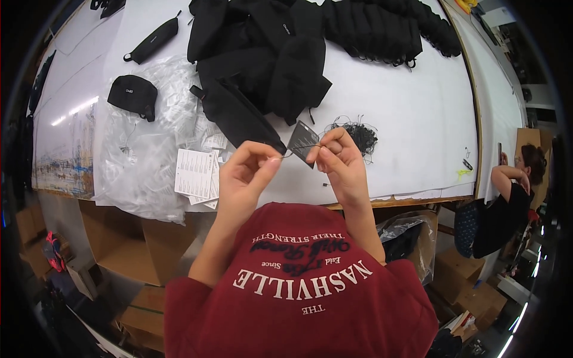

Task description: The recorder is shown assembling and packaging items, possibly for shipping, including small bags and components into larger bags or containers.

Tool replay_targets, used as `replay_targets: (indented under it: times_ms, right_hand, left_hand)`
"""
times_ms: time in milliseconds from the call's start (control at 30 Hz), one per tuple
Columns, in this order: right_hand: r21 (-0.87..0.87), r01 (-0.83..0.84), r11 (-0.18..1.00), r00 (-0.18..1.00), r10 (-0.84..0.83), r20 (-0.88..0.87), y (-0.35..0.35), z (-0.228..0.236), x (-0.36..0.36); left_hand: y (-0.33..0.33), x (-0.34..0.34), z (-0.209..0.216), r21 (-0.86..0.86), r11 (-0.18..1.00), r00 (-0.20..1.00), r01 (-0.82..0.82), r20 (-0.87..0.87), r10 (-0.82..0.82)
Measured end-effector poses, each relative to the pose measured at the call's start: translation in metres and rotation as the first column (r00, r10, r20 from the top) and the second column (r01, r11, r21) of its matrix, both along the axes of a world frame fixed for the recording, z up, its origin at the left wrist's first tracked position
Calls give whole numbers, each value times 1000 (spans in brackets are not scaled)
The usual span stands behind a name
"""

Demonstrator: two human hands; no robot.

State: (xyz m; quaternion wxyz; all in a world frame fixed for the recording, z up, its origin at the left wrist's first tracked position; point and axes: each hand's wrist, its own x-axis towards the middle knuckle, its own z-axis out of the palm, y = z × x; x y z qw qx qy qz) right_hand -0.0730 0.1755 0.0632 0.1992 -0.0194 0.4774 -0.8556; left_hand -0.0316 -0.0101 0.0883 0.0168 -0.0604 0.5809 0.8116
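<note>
A black hang tag (304, 136) with pale print is held up over the table's front edge, a thin dark string running across it. My left hand (246, 174) is closed, thumb and forefinger pinching one end of the string. My right hand (345, 166) is closed at the tag's right edge, its fingertips on the tag and the string. Just behind the right hand lies a tangled pile of black strings (365, 140). Beyond both hands is a heap of black fabric pouches (262, 65). White printed cards (196, 173) lie left of my left hand.
A clear plastic bag (134, 170) spreads over the table's left part, with a black pouch (132, 95) on it. More pouches (373, 33) are lined up at the back right. Cardboard boxes (137, 241) stand below the table. Another person (507, 197) is at the far right.
</note>
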Motion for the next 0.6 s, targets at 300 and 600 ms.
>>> replay_targets:
  times_ms: [300,600]
  right_hand:
    - [160,68,985,997,-72,20,-16,-1,11]
    - [221,91,971,996,-93,-4,-23,3,15]
  left_hand:
    - [8,-1,0,-311,950,999,3,44,11]
    - [7,1,-3,-373,928,999,-13,34,28]
